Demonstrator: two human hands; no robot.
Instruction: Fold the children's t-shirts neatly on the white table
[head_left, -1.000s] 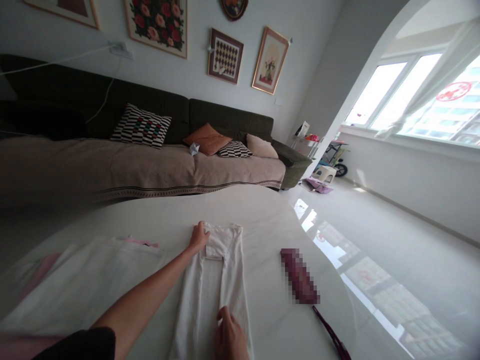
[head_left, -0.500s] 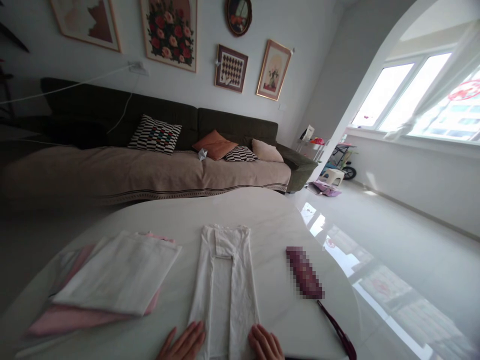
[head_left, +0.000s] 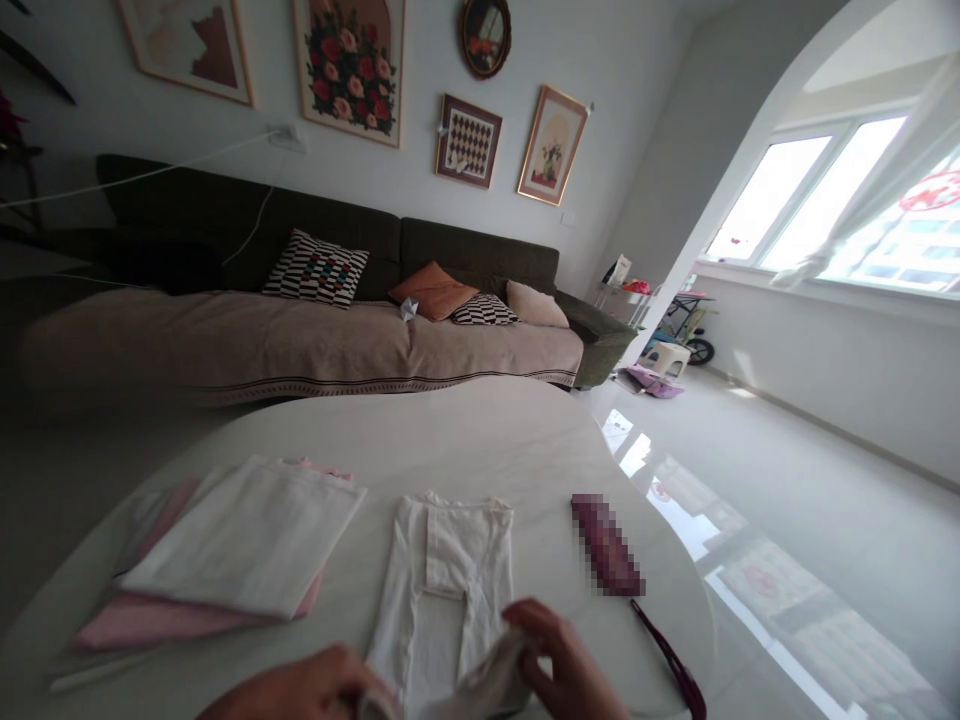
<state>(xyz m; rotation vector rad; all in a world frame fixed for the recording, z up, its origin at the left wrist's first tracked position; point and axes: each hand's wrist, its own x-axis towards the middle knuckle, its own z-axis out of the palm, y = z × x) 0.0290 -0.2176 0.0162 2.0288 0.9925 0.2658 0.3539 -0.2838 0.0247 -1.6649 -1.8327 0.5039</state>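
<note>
A white garment (head_left: 471, 545) lies on the table in front of me, with two long strips running toward me and a folded flap at its far end. Its near end is lifted and bunched between my hands. My right hand (head_left: 559, 660) pinches the raised cloth on the right side. On the left, my left hand (head_left: 315, 685) closes on the near edge of the same garment, partly cut off by the bottom of the view.
Folded white and pink clothes (head_left: 240, 545) are stacked on the pale table (head_left: 480, 430) to the left. To the right lies a dark red pixelated item (head_left: 607, 545) with a strap (head_left: 667, 655). Beyond stands a sofa (head_left: 322, 345) with cushions.
Both hands were lying on the garment's sides; now they grip its near end and have lifted it. The garment's far end has shifted slightly toward me.
</note>
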